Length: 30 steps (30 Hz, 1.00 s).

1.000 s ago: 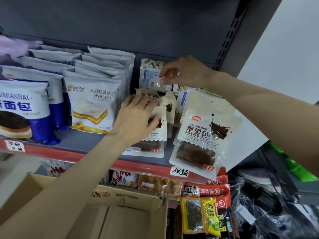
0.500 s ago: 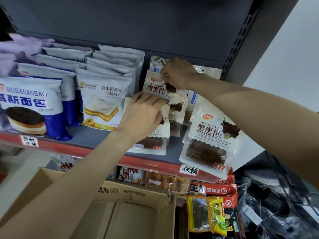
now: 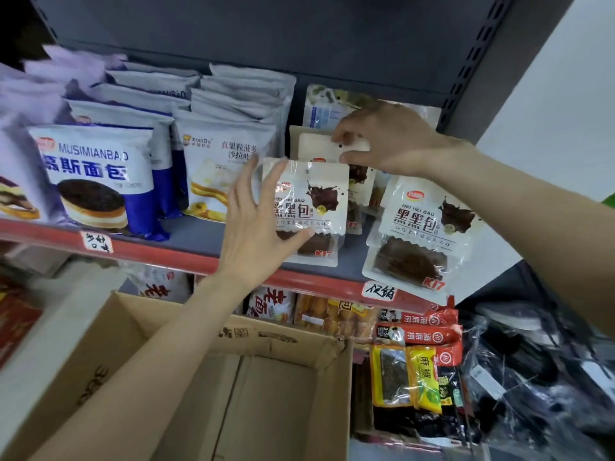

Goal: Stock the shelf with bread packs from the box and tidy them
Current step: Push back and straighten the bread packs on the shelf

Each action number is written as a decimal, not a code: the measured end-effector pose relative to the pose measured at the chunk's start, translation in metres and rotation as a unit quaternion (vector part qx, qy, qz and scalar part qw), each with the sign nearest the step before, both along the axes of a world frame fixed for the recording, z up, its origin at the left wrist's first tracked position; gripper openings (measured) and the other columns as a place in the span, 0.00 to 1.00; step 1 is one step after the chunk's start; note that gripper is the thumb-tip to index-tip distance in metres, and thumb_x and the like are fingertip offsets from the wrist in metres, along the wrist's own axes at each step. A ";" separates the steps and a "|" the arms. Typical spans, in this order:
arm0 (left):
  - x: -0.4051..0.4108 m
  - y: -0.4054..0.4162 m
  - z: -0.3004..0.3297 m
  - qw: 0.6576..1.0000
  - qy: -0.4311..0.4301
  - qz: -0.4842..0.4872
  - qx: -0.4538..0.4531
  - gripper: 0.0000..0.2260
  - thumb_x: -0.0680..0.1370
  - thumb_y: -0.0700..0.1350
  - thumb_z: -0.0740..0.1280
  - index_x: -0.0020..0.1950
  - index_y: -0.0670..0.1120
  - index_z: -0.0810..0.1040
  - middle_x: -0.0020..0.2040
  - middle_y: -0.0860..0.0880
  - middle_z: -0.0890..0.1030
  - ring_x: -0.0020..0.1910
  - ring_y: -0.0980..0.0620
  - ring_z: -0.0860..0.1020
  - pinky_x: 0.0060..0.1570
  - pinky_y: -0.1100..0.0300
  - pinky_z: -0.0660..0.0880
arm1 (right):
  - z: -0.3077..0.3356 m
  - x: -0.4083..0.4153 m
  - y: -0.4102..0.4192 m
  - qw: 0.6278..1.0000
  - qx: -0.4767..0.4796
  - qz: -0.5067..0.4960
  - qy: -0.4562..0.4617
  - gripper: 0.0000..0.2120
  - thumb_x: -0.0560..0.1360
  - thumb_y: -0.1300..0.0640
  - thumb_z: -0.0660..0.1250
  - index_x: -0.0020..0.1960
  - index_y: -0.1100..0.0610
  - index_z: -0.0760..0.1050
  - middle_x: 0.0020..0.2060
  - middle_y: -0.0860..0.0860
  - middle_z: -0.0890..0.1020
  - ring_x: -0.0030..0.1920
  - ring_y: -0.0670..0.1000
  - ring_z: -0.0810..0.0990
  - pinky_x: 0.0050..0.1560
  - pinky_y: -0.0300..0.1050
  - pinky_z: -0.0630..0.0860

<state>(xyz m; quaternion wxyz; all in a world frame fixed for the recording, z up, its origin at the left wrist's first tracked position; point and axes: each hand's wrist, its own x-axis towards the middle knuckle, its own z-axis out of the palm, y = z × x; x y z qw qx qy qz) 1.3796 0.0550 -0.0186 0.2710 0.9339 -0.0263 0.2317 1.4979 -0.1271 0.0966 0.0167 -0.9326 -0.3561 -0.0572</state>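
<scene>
Just right of the XianDu sandwich-bread pack [image 3: 219, 171], on the grey shelf [image 3: 196, 236], stands the front HEI HEI BAO pack [image 3: 307, 211]. My left hand [image 3: 256, 234] is spread wide against its left edge, fingers straight, thumb under the printed band, steadying rather than clasping. My right hand [image 3: 382, 138] pinches the white top seal of the pack behind it [image 3: 324, 146], between thumb and curled fingers.

These packs look light and soft, a glossy film that I judge slippery and easily crumpled; the bread inside would squash. The stiff top seal or the side edges seem the safest holds.

Another HEI HEI BAO pack [image 3: 419, 234], further right, leans over the red shelf lip, marked K17. Left of the XianDu pack, a blue pack reads MUSIMIANBAO [image 3: 96, 181]. Below, the cardboard box [image 3: 233, 394] shows no packs inside.
</scene>
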 end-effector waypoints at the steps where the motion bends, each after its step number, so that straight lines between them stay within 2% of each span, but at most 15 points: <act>1: -0.002 -0.002 -0.004 0.998 0.033 -0.003 -0.050 0.45 0.69 0.56 0.74 0.77 0.54 0.48 0.77 0.44 0.51 0.75 0.44 0.54 0.70 0.47 0.60 | -0.004 0.001 0.002 1.000 -0.013 -0.012 0.001 0.15 0.75 0.48 0.65 0.60 0.50 0.74 0.54 0.48 0.79 0.57 0.54 0.75 0.53 0.49 0.72; 4: -0.005 -0.009 -0.010 0.980 0.110 -0.018 -0.164 0.49 0.70 0.48 0.76 0.77 0.59 0.42 0.77 0.52 0.54 0.69 0.55 0.62 0.64 0.50 0.69 | -0.011 0.006 0.010 0.999 -0.024 -0.046 -0.016 0.17 0.75 0.48 0.65 0.62 0.52 0.71 0.57 0.53 0.76 0.58 0.57 0.74 0.52 0.48 0.70; 7: -0.009 -0.012 -0.013 0.976 0.112 -0.026 -0.184 0.46 0.71 0.42 0.75 0.76 0.62 0.47 0.75 0.55 0.59 0.66 0.57 0.67 0.63 0.52 0.70 | -0.013 0.008 0.016 0.996 -0.026 -0.077 -0.024 0.18 0.74 0.47 0.67 0.61 0.53 0.72 0.60 0.56 0.74 0.59 0.58 0.74 0.54 0.49 0.71; 9: -0.012 -0.014 -0.012 0.972 0.123 -0.053 -0.191 0.45 0.71 0.40 0.75 0.75 0.63 0.49 0.75 0.55 0.60 0.60 0.59 0.70 0.62 0.51 0.73 | -0.011 0.010 0.020 0.995 -0.018 -0.098 -0.010 0.18 0.72 0.48 0.70 0.58 0.54 0.73 0.57 0.55 0.77 0.58 0.57 0.75 0.52 0.48 0.71; 11: -0.011 -0.016 -0.011 0.975 0.130 -0.075 -0.165 0.45 0.72 0.40 0.74 0.75 0.64 0.49 0.75 0.55 0.61 0.55 0.58 0.73 0.59 0.50 0.75 | -0.009 0.012 0.025 0.994 -0.010 -0.104 -0.005 0.10 0.72 0.51 0.70 0.49 0.55 0.75 0.50 0.54 0.78 0.56 0.58 0.75 0.47 0.46 0.70; 12: -0.009 -0.017 -0.010 0.977 0.131 -0.079 -0.146 0.45 0.72 0.41 0.74 0.75 0.64 0.48 0.75 0.54 0.61 0.55 0.55 0.75 0.59 0.52 0.75 | -0.009 0.013 0.027 0.995 -0.007 -0.101 -0.004 0.07 0.72 0.52 0.69 0.43 0.54 0.74 0.46 0.54 0.77 0.54 0.58 0.76 0.45 0.44 0.68; 13: -0.007 -0.018 -0.009 0.979 0.130 -0.081 -0.132 0.45 0.72 0.41 0.74 0.75 0.64 0.47 0.74 0.54 0.61 0.57 0.52 0.75 0.59 0.53 0.74 | -0.009 0.014 0.030 0.995 0.003 -0.095 -0.010 0.07 0.73 0.53 0.69 0.39 0.53 0.73 0.45 0.54 0.77 0.53 0.59 0.76 0.43 0.44 0.66; 15: -0.001 -0.017 -0.008 0.982 0.124 -0.082 -0.117 0.47 0.71 0.40 0.75 0.75 0.64 0.45 0.74 0.53 0.61 0.60 0.48 0.75 0.56 0.49 0.76 | -0.012 0.016 0.034 0.995 0.025 -0.092 -0.022 0.04 0.73 0.52 0.68 0.44 0.53 0.78 0.47 0.56 0.80 0.52 0.59 0.76 0.43 0.43 0.66; 18: 0.005 -0.010 -0.008 0.986 0.116 -0.071 -0.094 0.53 0.69 0.40 0.76 0.74 0.65 0.38 0.74 0.51 0.63 0.63 0.46 0.73 0.52 0.43 0.77 | -0.018 0.018 0.039 0.993 0.057 -0.091 -0.042 0.11 0.75 0.51 0.67 0.54 0.54 0.80 0.51 0.55 0.81 0.53 0.58 0.77 0.46 0.43 0.70; 20: 0.008 -0.007 -0.008 0.988 0.114 -0.055 -0.092 0.58 0.68 0.41 0.77 0.70 0.69 0.31 0.73 0.50 0.66 0.63 0.47 0.74 0.51 0.43 0.77 | -0.019 0.016 0.041 0.994 0.056 -0.079 -0.050 0.12 0.75 0.51 0.66 0.56 0.54 0.79 0.52 0.54 0.81 0.54 0.57 0.77 0.45 0.42 0.68; 22: 0.010 -0.006 -0.009 0.987 0.119 -0.040 -0.097 0.60 0.67 0.42 0.77 0.68 0.68 0.26 0.71 0.50 0.70 0.61 0.47 0.76 0.50 0.45 0.77 | -0.017 0.014 0.040 0.994 0.063 -0.069 -0.048 0.11 0.76 0.51 0.65 0.55 0.53 0.80 0.53 0.53 0.81 0.54 0.55 0.78 0.45 0.41 0.68; 25: 0.010 -0.005 -0.012 0.983 0.133 -0.028 -0.125 0.60 0.67 0.42 0.78 0.71 0.61 0.27 0.69 0.51 0.73 0.62 0.47 0.76 0.54 0.46 0.76 | -0.015 0.009 0.031 0.993 0.095 -0.070 -0.031 0.10 0.75 0.51 0.65 0.53 0.53 0.81 0.52 0.51 0.82 0.52 0.53 0.78 0.45 0.40 0.68; 27: 0.009 -0.003 -0.014 0.981 0.140 -0.030 -0.127 0.60 0.67 0.43 0.78 0.72 0.60 0.27 0.67 0.52 0.75 0.62 0.47 0.76 0.56 0.47 0.75 | -0.015 0.007 0.027 0.990 0.114 -0.073 -0.029 0.10 0.76 0.50 0.65 0.53 0.52 0.81 0.52 0.50 0.82 0.52 0.52 0.78 0.45 0.40 0.68; 30: 0.006 0.002 -0.013 0.983 0.146 -0.038 -0.105 0.58 0.67 0.44 0.78 0.73 0.61 0.31 0.65 0.52 0.77 0.59 0.46 0.78 0.52 0.49 0.76 | -0.018 0.005 0.032 0.991 0.115 -0.070 -0.029 0.11 0.76 0.48 0.64 0.54 0.51 0.81 0.53 0.49 0.82 0.53 0.52 0.78 0.47 0.41 0.69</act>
